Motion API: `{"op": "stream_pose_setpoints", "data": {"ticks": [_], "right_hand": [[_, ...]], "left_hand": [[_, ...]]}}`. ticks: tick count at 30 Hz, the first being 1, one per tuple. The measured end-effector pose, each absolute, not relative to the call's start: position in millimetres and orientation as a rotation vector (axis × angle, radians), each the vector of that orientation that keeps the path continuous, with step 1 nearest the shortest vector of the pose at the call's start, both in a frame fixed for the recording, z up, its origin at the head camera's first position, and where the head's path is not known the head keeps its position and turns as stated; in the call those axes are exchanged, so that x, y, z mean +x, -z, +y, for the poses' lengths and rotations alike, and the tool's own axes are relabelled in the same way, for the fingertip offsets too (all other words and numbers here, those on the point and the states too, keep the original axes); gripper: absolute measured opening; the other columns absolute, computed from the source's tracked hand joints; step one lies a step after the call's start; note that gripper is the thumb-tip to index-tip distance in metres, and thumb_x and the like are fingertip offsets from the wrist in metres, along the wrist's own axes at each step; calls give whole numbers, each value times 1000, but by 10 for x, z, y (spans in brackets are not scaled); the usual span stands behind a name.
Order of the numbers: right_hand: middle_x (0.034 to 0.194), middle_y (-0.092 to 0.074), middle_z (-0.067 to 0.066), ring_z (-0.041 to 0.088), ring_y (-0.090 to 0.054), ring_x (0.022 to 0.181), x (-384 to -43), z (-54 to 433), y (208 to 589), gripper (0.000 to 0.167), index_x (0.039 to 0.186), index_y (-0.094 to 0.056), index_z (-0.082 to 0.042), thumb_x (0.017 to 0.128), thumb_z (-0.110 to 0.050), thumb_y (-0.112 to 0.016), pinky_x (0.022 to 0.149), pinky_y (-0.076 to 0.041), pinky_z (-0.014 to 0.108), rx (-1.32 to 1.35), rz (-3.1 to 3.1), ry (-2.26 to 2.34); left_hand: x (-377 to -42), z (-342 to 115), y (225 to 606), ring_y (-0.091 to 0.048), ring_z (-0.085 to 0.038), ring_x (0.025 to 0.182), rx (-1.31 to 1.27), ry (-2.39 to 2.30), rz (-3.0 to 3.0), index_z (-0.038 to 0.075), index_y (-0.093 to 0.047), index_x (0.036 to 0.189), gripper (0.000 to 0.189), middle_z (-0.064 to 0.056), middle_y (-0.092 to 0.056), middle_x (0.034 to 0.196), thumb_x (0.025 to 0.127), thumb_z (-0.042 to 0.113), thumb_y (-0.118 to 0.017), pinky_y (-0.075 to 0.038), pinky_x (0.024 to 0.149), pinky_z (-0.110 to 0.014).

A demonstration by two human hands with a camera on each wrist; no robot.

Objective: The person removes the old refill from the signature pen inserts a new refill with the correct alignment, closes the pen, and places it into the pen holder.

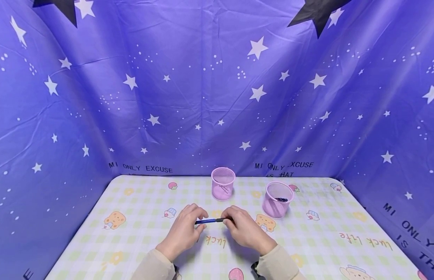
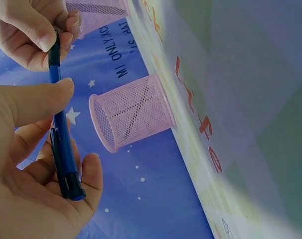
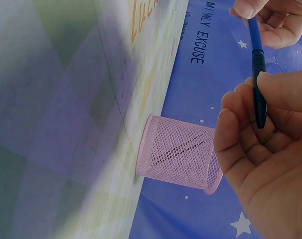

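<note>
A blue pen [image 1: 210, 221] with a black grip section lies level between both hands, held over the table. My left hand [image 1: 183, 230] holds its blue barrel, thumb on one side and fingers curled behind. In the left wrist view the pen's clip and rear end [image 2: 75, 193] show over the left fingers. With thumb and curled fingers, my right hand [image 1: 244, 228] pinches the black grip section [image 3: 259, 62]. The pen's dark tapered tip points into the right palm in the right wrist view.
A pink mesh cup [image 1: 222, 192] with thin dark sticks inside stands beyond the hands. Another pink mesh cup [image 1: 274, 208], holding dark items, stands to the right. The checked tablecloth [image 1: 139, 241] covers the table; a blue star-printed curtain [image 1: 202, 97] surrounds its back and sides.
</note>
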State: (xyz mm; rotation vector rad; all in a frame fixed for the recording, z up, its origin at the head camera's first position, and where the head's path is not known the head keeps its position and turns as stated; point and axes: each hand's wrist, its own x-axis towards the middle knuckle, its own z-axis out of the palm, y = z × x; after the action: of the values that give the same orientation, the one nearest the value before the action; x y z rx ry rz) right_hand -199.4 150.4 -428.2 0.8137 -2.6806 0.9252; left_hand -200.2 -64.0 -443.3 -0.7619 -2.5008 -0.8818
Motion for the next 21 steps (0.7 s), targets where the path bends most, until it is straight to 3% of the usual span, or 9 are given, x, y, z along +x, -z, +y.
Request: {"op": "stream_pose_setpoints", "data": {"ticks": [7, 21], "right_hand": [[81, -52, -11, 5, -50, 74, -1992, 1503, 4278, 10, 88, -62, -15, 91, -5, -61, 69, -46, 25, 820, -2678, -920], [81, -53, -11, 5, -50, 74, -2000, 1508, 4286, 12, 88, -62, -16, 91, -4, -61, 70, -46, 26, 820, -2676, -921]], "left_hand": [[-2002, -637, 4432, -50, -8, 82, -772, 886, -2496, 19, -64, 84, 22, 10, -56, 85, 74, 6, -79, -44, 77, -31], [-2025, -665, 4438, -51, -7, 83, -801, 828, -2527, 18, -68, 87, 13, 11, -58, 85, 80, 10, -75, -45, 78, -34]]}}
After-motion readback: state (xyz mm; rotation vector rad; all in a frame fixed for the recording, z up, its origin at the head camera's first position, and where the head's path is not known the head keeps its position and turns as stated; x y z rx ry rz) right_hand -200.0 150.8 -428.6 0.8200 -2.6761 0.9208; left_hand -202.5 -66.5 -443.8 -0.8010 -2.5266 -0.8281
